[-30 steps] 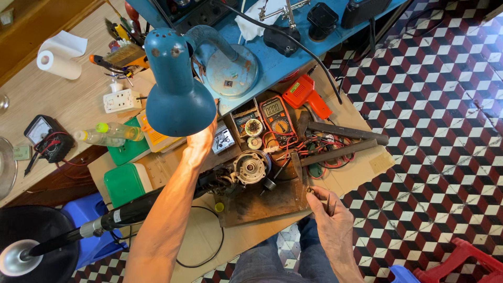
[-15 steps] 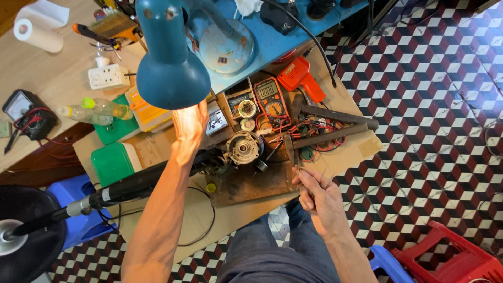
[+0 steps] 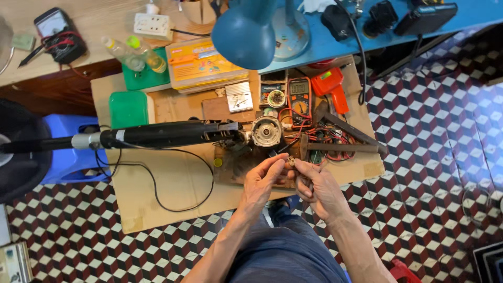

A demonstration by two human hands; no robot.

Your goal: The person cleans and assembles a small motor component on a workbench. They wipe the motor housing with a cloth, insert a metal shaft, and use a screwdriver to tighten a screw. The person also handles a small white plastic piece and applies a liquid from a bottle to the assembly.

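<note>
In the head view, the left hand (image 3: 260, 184) and the right hand (image 3: 320, 188) meet fingertip to fingertip over the near edge of the low wooden counter (image 3: 173, 183), each grip pinched together on a small metal part (image 3: 290, 162) held between them. Just beyond it lie the motor (image 3: 266, 131) of the long black power tool (image 3: 167, 134), a multimeter (image 3: 299, 96), and the blue desk lamp (image 3: 245, 32).

Single cam, head-worn, looks nearly straight down from above the person. Top of frame = far side, away from the body; bottom = own lap and forearms. Mid range: both hands, left hand (image 3: 262, 181) and right hand (image 3: 319, 188), sit just below frame ctr, over the near edge of the low table (image 3: 173, 183). Lamp (image 3: 246, 31) is closest to the lens, at top ctr. Tiled floor (image 3: 429, 157) fills right side and lower left. No 2nd view, so no overlap.
</note>
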